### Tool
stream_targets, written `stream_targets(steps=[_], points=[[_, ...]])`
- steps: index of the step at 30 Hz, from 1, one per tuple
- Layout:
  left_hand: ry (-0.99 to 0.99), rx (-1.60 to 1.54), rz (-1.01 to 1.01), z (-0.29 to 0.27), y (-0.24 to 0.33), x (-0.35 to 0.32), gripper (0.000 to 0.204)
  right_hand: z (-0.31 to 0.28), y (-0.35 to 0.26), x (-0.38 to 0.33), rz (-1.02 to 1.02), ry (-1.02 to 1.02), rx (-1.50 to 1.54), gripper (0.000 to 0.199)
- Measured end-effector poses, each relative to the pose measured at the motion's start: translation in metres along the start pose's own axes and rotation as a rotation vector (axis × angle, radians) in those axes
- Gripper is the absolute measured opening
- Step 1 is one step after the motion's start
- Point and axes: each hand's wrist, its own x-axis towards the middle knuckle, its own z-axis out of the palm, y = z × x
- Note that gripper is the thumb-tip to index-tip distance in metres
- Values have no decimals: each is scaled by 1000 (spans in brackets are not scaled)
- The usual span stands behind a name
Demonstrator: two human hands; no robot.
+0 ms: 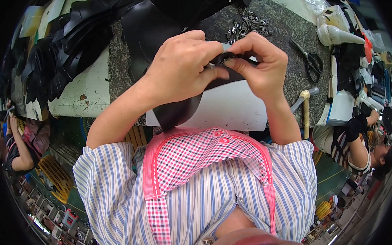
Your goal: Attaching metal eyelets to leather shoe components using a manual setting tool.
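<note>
Both hands are working close together above the speckled worktop (274, 25), the left hand (181, 67) and the right hand (259, 66) each pinching with fingers clamped on a black leather strap (231, 58) that is hanging down toward the white board (231, 108) below. A small metal fitting seems to be sitting at the left fingertips. To do this well, I judge the thumbs should be pressing evenly while the strap is being kept flat and untwisted. A heap of small metal clips (248, 24) is lying just beyond, scissors (310, 62) and a hammer (306, 110) to the right, black leather pieces (72, 42) stacked at left. White bagged packages (335, 28) are sitting at the far right corner.
</note>
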Motion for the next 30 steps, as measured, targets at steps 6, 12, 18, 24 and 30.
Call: stream_targets(steps=[6,12,18,24,30], points=[[352,395,343,24,-12,-10,13,9,5,-22,-93,111,150,15],[465,262,315,31,-20,-10,17,10,1,-27,-100,114,223,14],[255,40,236,27,-25,-10,23,-7,1,-9,-142,-185,97,16],[273,196,213,13,-17,-11,23,3,12,-2,-47,-235,305,19],[132,252,162,-37,-4,3,23,10,2,17,-165,-152,363,19]])
